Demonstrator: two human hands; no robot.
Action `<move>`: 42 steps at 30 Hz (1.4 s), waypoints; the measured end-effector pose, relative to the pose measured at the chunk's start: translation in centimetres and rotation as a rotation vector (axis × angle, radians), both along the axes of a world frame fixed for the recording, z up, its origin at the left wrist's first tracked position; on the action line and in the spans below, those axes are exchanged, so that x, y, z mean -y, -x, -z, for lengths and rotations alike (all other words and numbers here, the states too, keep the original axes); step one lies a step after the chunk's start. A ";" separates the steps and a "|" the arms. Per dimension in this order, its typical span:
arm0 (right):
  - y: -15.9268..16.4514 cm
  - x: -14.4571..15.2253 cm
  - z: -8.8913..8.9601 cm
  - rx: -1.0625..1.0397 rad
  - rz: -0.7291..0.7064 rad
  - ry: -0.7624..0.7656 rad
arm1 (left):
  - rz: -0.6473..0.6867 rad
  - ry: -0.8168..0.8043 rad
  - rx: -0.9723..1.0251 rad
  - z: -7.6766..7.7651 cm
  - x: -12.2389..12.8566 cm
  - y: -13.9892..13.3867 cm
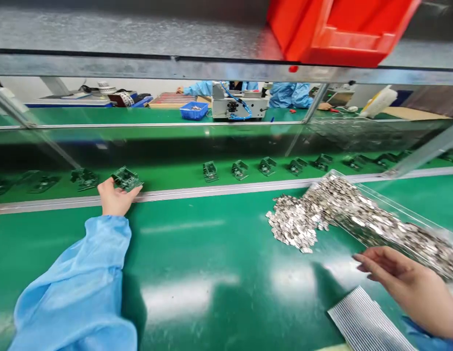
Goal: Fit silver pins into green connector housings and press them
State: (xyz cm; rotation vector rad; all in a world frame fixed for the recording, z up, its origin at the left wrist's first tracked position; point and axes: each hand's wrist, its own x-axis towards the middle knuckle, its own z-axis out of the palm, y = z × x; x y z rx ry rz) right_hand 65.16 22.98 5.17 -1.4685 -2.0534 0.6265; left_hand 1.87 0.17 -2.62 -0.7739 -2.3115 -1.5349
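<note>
My left hand (118, 196) grips a green circuit board (127, 178) by its edges, over the pale rail at the front of the sunken green strip. My right hand (405, 280) hovers at the lower right with its thumb and fingertips pinched together. Whatever may be between those fingertips is too small to make out. Just behind it lies a clear tray (405, 226) full of small flat silvery metal pieces. A heap of the same metal pieces (294, 222) has spilled from its open end onto the green bench. Below my right hand is a grey ribbed plate (368, 321).
Several more circuit boards (210, 171) stand in a row along the strip (171, 178). A metal shelf (139, 29) crosses above, bearing a red bin (343, 34). Beyond are co-workers in blue sleeves (290, 95), a machine (239, 106) and a blue basket (194, 110).
</note>
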 end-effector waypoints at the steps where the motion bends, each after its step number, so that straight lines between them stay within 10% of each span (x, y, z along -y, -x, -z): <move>1: 0.1 1.9 -0.3 -0.091 -0.043 0.085 | 0.008 -0.023 0.044 -0.1 -0.9 -2.5; 10: -1.0 14.3 1.2 -0.461 -0.118 0.143 | 0.969 -0.194 0.784 -1.5 -4.6 -35.5; 16: -3.4 16.5 2.3 -0.632 -0.063 0.076 | 1.246 -0.168 0.950 -1.6 -3.3 -46.8; 24: -4.0 17.6 3.9 -0.688 0.090 0.100 | 1.359 -0.076 0.801 -2.2 -3.0 -51.7; 42: -2.2 17.8 4.5 -0.531 0.134 0.032 | 1.264 0.059 0.722 -1.2 -2.9 -51.0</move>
